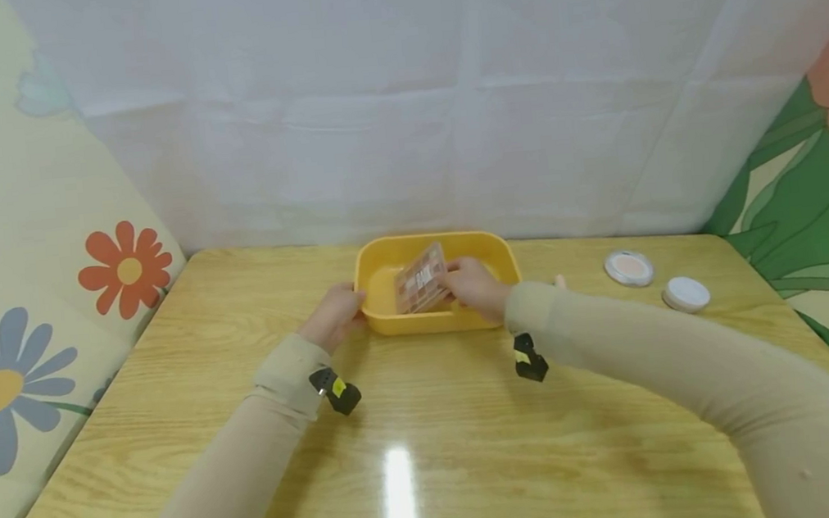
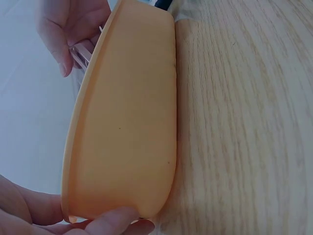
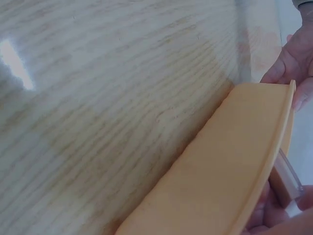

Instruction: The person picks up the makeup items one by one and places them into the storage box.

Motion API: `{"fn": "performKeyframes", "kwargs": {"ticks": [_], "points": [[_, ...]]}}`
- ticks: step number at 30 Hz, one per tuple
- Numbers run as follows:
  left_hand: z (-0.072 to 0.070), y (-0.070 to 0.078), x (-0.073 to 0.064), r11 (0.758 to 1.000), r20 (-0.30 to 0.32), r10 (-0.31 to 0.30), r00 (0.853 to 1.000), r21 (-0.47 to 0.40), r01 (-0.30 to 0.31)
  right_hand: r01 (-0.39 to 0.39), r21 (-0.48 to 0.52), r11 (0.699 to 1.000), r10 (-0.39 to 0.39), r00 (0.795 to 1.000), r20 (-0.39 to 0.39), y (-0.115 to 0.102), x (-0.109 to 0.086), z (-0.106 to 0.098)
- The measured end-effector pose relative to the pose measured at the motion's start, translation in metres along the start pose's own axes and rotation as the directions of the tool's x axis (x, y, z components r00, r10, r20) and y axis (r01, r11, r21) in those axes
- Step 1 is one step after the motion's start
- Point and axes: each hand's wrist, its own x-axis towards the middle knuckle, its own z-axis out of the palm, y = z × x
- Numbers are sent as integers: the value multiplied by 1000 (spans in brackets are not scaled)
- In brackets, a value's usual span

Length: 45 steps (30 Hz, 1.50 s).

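A yellow plastic basin (image 1: 431,323) stands on the wooden table near the white cloth backdrop. My left hand (image 1: 334,315) grips its left end, thumb and fingers on the rim and wall, as the left wrist view shows from close by. Inside the basin, a flat eyeshadow palette (image 1: 421,281) with a clear lid and pale lettering leans at a tilt. The right hand (image 1: 477,283) pinches the palette by its right edge. In the right wrist view the basin wall (image 3: 210,166) hides most of the palette (image 3: 287,180). Whether the palette's lower edge touches the basin floor, I cannot tell.
To the right on the table lie a round compact (image 1: 628,268) with a pinkish centre and a round white case (image 1: 686,294). A small pinkish object (image 1: 560,281) peeks out behind the right sleeve. Flower-patterned cloth hangs at both sides.
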Motion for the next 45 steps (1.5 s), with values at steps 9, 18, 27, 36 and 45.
{"fn": "performKeyframes", "kwargs": {"ticks": [9, 18, 27, 36, 45], "points": [[1, 0, 0, 999, 5, 10, 1000, -32, -10, 24, -87, 996, -21, 999, 31, -7, 5, -2], [1, 1, 0, 1000, 3, -6, 1000, -24, 6, -7, -170, 985, 21, 997, 81, -10, 12, -5], [1, 2, 0, 1000, 0, -10, 1000, -30, 10, -33, -277, 960, 79, 985, 155, -21, 21, -10], [2, -1, -4, 997, 15, 28, 999, -69, -27, -78, -429, 900, 176, 965, 195, -26, 23, -12], [1, 0, -3, 999, 24, 16, 1000, -40, -15, -77, -460, 884, 211, 946, 246, -23, 27, -8]]}}
